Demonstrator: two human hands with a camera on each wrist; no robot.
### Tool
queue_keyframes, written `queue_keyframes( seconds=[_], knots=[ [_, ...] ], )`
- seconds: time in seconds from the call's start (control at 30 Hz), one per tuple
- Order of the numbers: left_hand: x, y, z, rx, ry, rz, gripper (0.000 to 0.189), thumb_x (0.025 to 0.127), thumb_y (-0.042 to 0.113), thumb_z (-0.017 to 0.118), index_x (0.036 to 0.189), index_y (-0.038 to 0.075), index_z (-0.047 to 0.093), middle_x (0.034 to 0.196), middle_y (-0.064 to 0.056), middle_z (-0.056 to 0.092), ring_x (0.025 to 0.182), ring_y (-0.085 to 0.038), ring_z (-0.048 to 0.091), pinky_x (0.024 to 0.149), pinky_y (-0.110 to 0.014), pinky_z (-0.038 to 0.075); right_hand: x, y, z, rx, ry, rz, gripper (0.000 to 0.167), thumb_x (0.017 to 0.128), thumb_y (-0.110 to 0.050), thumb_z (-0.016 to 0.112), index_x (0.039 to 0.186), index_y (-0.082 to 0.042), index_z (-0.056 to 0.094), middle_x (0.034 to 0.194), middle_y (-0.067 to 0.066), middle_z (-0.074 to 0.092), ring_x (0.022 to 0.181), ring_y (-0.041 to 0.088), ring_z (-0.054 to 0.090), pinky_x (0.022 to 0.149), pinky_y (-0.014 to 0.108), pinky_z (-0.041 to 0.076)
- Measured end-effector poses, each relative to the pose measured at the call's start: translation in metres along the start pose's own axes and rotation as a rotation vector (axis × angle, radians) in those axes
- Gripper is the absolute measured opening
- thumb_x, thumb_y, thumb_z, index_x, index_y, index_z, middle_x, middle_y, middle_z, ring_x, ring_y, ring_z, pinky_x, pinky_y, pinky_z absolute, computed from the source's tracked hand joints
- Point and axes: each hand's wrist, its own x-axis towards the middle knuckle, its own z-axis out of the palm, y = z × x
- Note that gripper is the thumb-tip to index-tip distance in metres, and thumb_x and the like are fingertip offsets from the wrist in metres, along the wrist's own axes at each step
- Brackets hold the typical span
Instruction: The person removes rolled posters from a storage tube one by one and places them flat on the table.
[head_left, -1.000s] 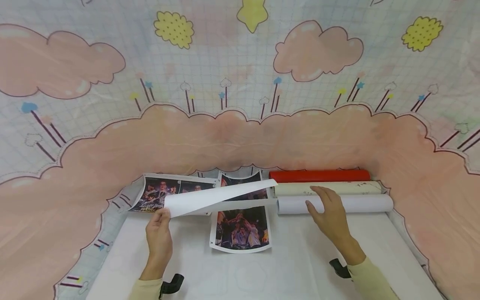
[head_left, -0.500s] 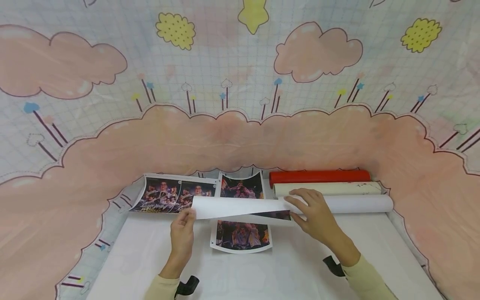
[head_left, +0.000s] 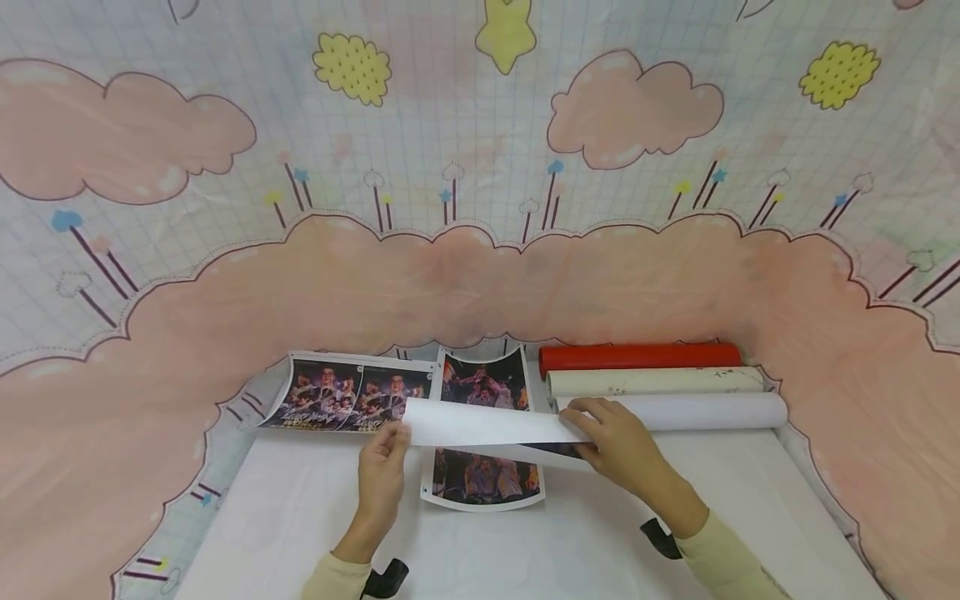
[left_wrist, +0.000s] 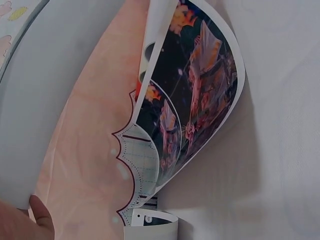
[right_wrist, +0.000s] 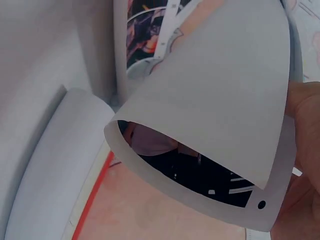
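A partly rolled poster (head_left: 480, 423), white back outward, is held above the table between both hands. My left hand (head_left: 381, 477) pinches its left end between thumb and fingers. At the right end, my right hand (head_left: 622, 446) grips the sheet's edge. Its dark printed inside shows through the open end in the right wrist view, where the poster (right_wrist: 225, 75) curls into a loose cone. Beneath it lies a photo poster (head_left: 483, 483) with curled edges, partly covered. Left of that, another photo poster (head_left: 330, 392) lies with its picture up.
Three rolls lie side by side at the back right: a red roll (head_left: 637, 357), a cream roll (head_left: 660, 382) and a white roll (head_left: 712, 412). They sit on a white tabletop (head_left: 495, 554). Behind rises a cloth (head_left: 480, 283) printed with pink clouds.
The left hand has brought the poster's left end rightward. My right hand has come down from above the white roll and taken hold of the right end. The poster now hangs lower and more level.
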Motion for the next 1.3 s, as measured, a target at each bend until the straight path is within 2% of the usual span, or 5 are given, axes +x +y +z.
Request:
queue_keyframes(
  seconds=[0.6,0.77,0.9,1.07,1.3],
  knots=[
    [0.002,-0.005,-0.004,0.004,0.006,0.102,0.023,0.1,0.015,0.057,0.106,-0.005,0.065,0.084,0.017,0.064,0.081,-0.002,0.053,0.074,-0.016,0.045,-0.007,0.008,-0.001,0.045,0.037,0.103,0.02,0.084,-0.009,0.075,0.103,-0.011,0.074,0.09,0.004,0.077,0.079,0.021,0.074,0.07,0.035,0.061],
    [0.006,-0.006,-0.006,-0.027,-0.074,0.108,0.027,0.102,0.018,0.052,0.1,-0.008,0.06,0.117,0.009,0.064,0.12,-0.006,0.053,0.1,-0.018,0.04,-0.007,0.01,0.0,0.119,0.034,0.175,0.014,0.087,-0.009,0.072,0.101,-0.008,0.074,0.089,0.005,0.077,0.075,0.019,0.073,0.069,0.037,0.06],
    [0.005,-0.004,-0.007,-0.058,-0.193,0.088,0.033,0.106,0.023,0.043,0.098,-0.008,0.05,0.145,-0.009,0.043,0.142,-0.028,0.033,0.115,-0.042,0.032,-0.009,0.01,0.002,0.176,0.035,0.222,0.011,0.088,-0.008,0.071,0.099,-0.008,0.074,0.082,0.003,0.075,0.067,0.013,0.067,0.066,0.034,0.059],
    [0.0,-0.001,-0.004,-0.104,-0.273,0.012,0.029,0.102,0.019,0.051,0.123,0.001,0.04,0.15,-0.019,0.034,0.128,-0.029,0.048,0.1,-0.043,0.05,-0.009,0.009,0.004,0.292,0.039,0.256,0.011,0.089,-0.006,0.069,0.099,-0.007,0.075,0.077,-0.001,0.073,0.061,0.003,0.057,0.061,0.024,0.055],
    [-0.009,0.001,0.009,-0.277,-0.276,-0.059,0.085,0.092,0.002,0.061,0.151,0.034,0.009,0.147,-0.009,0.04,0.108,-0.011,0.066,0.081,-0.035,0.059,-0.011,0.011,0.005,0.452,0.028,0.329,0.012,0.094,-0.009,0.064,0.101,-0.007,0.074,0.072,-0.004,0.07,0.058,0.0,0.049,0.055,0.019,0.048]
  ],
)
